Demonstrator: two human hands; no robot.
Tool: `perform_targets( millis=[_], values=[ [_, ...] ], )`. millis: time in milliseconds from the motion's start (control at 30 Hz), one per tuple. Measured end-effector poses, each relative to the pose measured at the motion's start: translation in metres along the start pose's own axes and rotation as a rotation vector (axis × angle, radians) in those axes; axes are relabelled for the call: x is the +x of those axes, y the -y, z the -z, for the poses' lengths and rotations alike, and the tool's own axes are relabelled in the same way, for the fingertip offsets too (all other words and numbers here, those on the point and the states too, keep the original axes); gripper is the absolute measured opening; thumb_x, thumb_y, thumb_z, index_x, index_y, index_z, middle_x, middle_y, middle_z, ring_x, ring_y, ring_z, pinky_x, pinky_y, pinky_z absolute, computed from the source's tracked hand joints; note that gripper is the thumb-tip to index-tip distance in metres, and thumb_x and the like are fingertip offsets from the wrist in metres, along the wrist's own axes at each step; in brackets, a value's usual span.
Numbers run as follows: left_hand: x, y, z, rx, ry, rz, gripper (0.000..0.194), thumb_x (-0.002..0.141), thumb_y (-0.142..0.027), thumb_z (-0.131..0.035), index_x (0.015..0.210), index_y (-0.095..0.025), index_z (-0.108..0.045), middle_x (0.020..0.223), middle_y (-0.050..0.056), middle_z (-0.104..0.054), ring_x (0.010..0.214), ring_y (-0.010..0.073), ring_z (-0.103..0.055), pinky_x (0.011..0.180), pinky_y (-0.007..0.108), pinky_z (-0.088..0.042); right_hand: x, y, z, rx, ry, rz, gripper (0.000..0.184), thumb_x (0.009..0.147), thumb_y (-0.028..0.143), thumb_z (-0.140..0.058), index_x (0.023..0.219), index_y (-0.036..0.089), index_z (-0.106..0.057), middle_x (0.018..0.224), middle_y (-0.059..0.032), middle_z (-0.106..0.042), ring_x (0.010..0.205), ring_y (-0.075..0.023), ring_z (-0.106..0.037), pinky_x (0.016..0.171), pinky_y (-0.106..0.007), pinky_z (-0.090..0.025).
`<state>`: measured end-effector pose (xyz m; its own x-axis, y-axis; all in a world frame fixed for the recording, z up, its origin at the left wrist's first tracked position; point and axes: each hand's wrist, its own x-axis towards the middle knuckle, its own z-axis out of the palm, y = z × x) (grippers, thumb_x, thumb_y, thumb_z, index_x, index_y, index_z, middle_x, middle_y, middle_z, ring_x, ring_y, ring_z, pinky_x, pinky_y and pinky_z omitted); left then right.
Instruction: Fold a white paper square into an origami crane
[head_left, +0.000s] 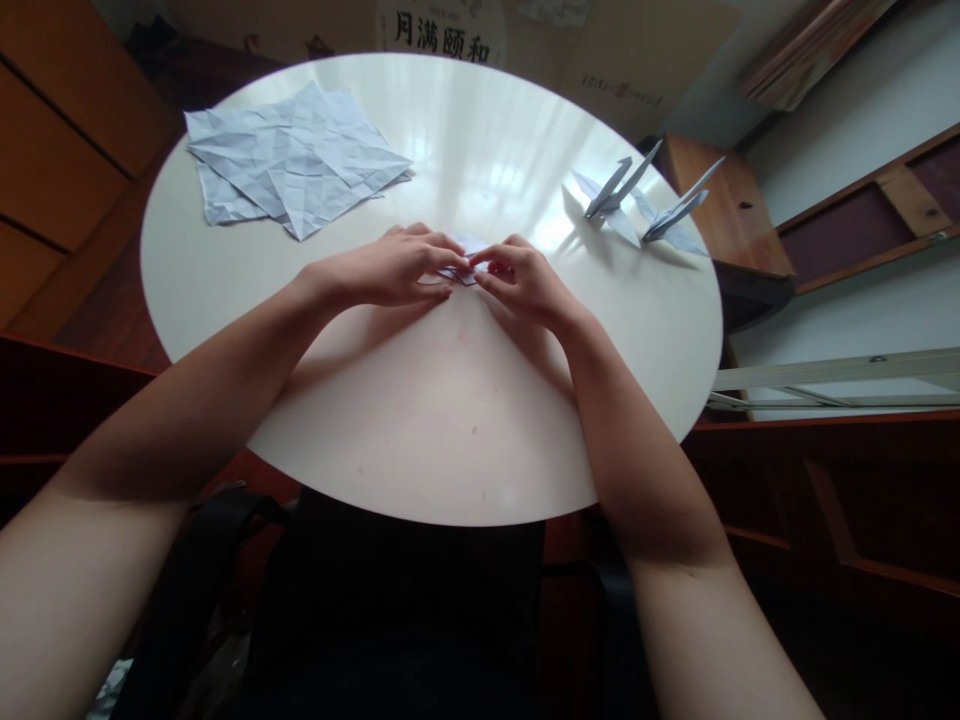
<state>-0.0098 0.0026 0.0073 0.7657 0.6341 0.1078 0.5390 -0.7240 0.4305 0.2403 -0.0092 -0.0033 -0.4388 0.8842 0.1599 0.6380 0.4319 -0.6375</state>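
Observation:
A small folded piece of paper (469,275) lies on the white table between my two hands, partly hidden by the fingers. My left hand (401,265) comes to it from the left, its fingertips closed on the paper's left side. From the right, my right hand (521,280) curls over the other side, thumb and fingers pinching the paper. At the far right of the tabletop stand two folded paper cranes, one (611,200) nearer the middle and another (675,222) beside it. Creased, unfolded paper sheets (292,155) lie stacked at the far left.
The oval white table (420,430) fills the middle of the view, its near edge close to my body. A wooden cabinet (712,205) stands beyond its right side. A cardboard box (555,70) with printed characters is behind the table.

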Motion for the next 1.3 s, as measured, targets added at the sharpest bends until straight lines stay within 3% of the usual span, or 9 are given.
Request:
perform_targets(
  millis=[267,1033,1300],
  values=[
    [0.0,0.003,-0.002,-0.029,0.0,-0.003,0.047,0.101,-0.052,-0.053,0.142,-0.033,-0.067,0.15,0.005,-0.059,0.142,0.0326,-0.046,0.123,0.05,-0.027,0.0,-0.005,-0.001,0.039,-0.02,0.049,0.023,0.093,0.035,-0.071,0.109,0.021,-0.078,0.093,-0.0033,-0.052,0.088,-0.0169,-0.054,0.091,-0.039,-0.05],
    [0.001,0.008,-0.006,-0.019,-0.043,-0.025,0.044,0.1,-0.055,-0.054,0.136,-0.036,-0.071,0.143,0.002,-0.063,0.138,0.0335,-0.051,0.122,0.052,-0.032,0.002,-0.009,-0.003,0.051,-0.039,0.053,0.017,0.09,0.025,-0.074,0.105,0.02,-0.078,0.094,-0.0026,-0.053,0.083,-0.0136,-0.055,0.091,-0.038,-0.052],
    [0.002,0.006,-0.005,-0.012,-0.052,-0.029,0.045,0.1,-0.057,-0.052,0.134,-0.034,-0.072,0.138,0.002,-0.067,0.136,0.0333,-0.055,0.122,0.053,-0.034,0.002,-0.011,-0.003,0.059,-0.045,0.068,0.018,0.09,0.03,-0.073,0.104,0.02,-0.077,0.094,-0.003,-0.056,0.082,-0.0141,-0.056,0.086,-0.035,-0.053]
  ],
)
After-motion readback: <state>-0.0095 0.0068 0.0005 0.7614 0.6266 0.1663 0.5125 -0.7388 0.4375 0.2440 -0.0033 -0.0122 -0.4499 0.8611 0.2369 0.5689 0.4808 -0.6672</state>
